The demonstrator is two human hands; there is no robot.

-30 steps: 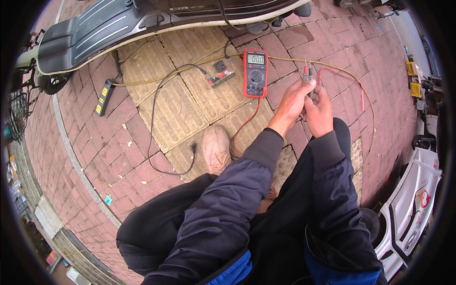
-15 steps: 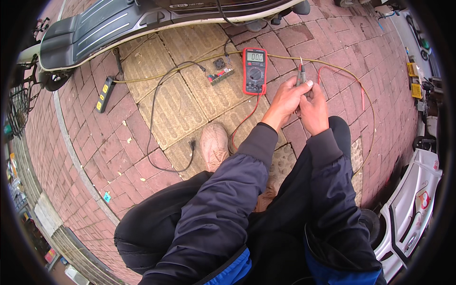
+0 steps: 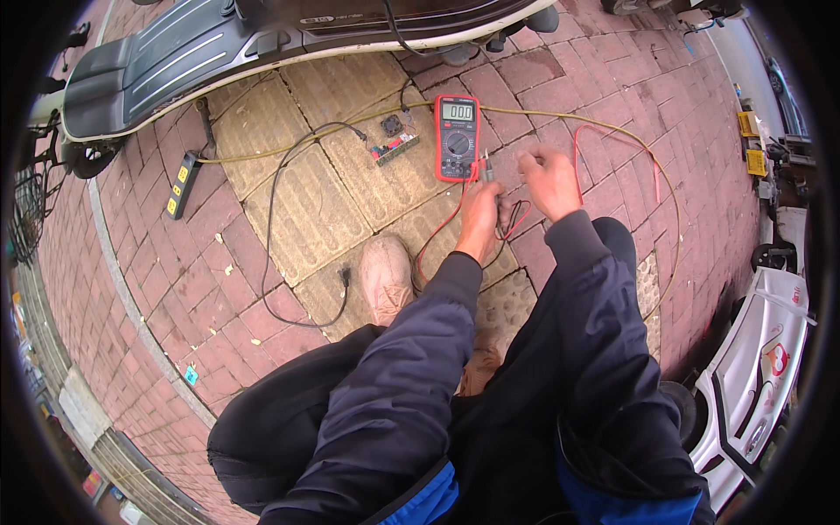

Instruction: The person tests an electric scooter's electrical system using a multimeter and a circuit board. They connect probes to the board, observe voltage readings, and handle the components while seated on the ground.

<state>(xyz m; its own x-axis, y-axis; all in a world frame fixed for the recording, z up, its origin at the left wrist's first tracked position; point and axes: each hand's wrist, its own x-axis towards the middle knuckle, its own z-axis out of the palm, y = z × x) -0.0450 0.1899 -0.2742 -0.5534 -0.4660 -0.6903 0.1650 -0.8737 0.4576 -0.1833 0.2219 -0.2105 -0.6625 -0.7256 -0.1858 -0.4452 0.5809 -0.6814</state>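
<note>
My left grip (image 3: 479,213) holds test probes (image 3: 488,169) beside the red multimeter (image 3: 457,143), near the right edge of the yellow paving (image 3: 311,206).

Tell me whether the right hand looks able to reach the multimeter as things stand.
Probably yes: the right hand is just right of the multimeter, with the way to its upper part looking free; lower down, the left hand and a held test probe come between.

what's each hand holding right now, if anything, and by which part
The left hand holds a grey test probe by its handle, tip end sticking out. Whether the curled right hand holds anything cannot be told.
</note>
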